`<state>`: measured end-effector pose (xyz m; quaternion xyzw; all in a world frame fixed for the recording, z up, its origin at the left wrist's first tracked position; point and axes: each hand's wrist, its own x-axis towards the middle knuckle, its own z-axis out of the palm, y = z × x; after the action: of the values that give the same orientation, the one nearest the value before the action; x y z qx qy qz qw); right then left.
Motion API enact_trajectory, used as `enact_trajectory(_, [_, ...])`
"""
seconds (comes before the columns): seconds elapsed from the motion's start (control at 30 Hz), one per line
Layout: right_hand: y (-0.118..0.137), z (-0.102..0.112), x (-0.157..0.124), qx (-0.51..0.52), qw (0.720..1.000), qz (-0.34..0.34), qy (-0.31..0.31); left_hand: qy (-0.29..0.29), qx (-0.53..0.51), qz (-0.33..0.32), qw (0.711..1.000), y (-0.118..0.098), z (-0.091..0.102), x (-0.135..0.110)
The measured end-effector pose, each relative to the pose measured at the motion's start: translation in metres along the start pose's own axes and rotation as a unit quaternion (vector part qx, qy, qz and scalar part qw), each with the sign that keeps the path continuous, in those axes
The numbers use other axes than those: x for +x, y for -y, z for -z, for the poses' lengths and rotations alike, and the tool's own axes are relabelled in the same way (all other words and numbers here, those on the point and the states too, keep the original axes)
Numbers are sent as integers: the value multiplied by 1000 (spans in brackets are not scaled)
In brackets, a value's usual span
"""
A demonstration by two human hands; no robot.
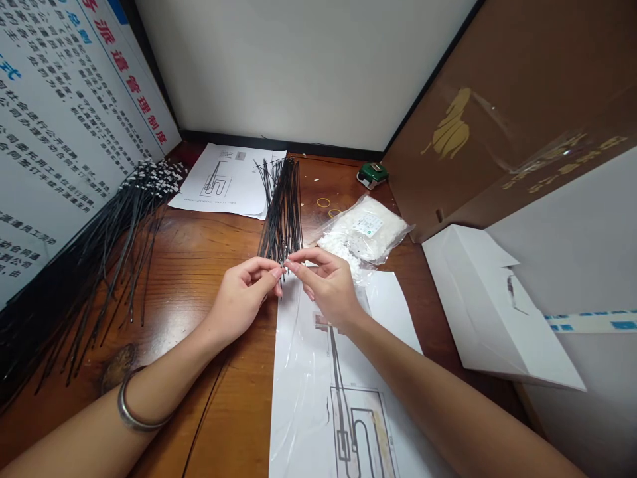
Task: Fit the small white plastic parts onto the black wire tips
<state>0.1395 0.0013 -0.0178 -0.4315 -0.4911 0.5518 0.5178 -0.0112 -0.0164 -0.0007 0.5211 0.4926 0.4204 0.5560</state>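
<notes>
My left hand (245,293) and my right hand (326,284) meet fingertip to fingertip above the table's middle. Both are closed in a pinch, the left seemingly round the end of a thin black wire. Whatever tiny piece sits between the right fingertips is too small to make out. Just beyond the fingers lies a bundle of black wires (281,206), its near ends close to my hands. To the right, small white connectors (343,255) spill from a clear plastic bag (381,226) with a label.
Wires with white ends (154,179) are heaped at left against a printed board (74,86). A drawing sheet (298,398) lies under my right arm, another sheet (194,179) farther back. A green tape measure (372,174), yellow rubber bands (323,202) and a white box (478,305) are at right.
</notes>
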Motion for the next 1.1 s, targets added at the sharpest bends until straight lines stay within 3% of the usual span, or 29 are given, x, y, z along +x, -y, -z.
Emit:
enact_trajectory(0.37, [-2,-2,1,31,1000,4,-4,-5,10,-9,1000,2,0,0])
enact_trajectory(1.1, [-2,-1,-1,-22,1000,5,1,2,25,-12,1000,2,-1,0])
